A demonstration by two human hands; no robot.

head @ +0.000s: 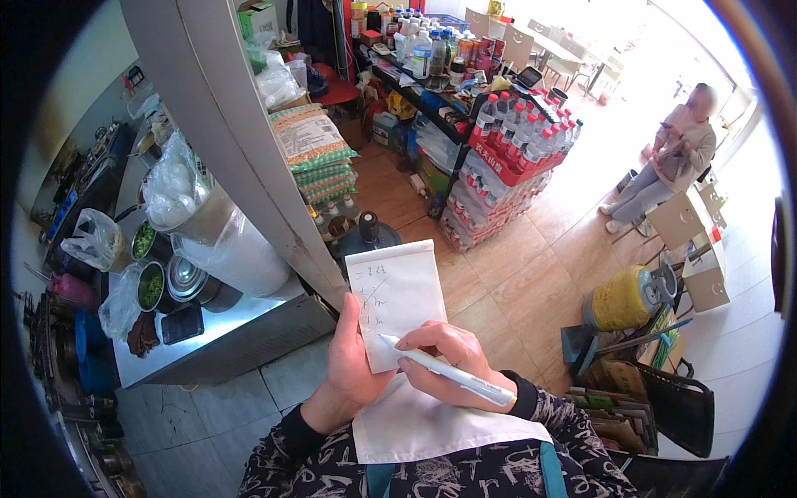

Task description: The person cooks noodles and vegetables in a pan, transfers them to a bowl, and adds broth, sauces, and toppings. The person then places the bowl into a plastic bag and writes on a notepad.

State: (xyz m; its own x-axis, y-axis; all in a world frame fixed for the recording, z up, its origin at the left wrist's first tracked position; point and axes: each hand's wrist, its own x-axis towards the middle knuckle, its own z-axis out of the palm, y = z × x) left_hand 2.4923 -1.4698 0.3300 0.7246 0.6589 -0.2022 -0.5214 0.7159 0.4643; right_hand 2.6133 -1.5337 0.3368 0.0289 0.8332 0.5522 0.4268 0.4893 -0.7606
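A white notepad (398, 299) with a few handwritten lines, some crossed by a stroke, rests in my left hand (355, 367), whose thumb lies along its edge. My right hand (451, 367) grips a white pen (457, 376), and the pen's tip is at the page just below the lowest writing. Below both hands hangs a white apron bib (436, 429) with teal straps over a black patterned top.
To the left, a metal counter (224, 355) carries pots and plastic bags beside a grey post (249, 143). Ahead stand packs of bottled water (498, 187) and stacked sacks (311, 137). A yellow gas cylinder (613, 299) stands at right; a person (679, 149) stands beyond, near chairs.
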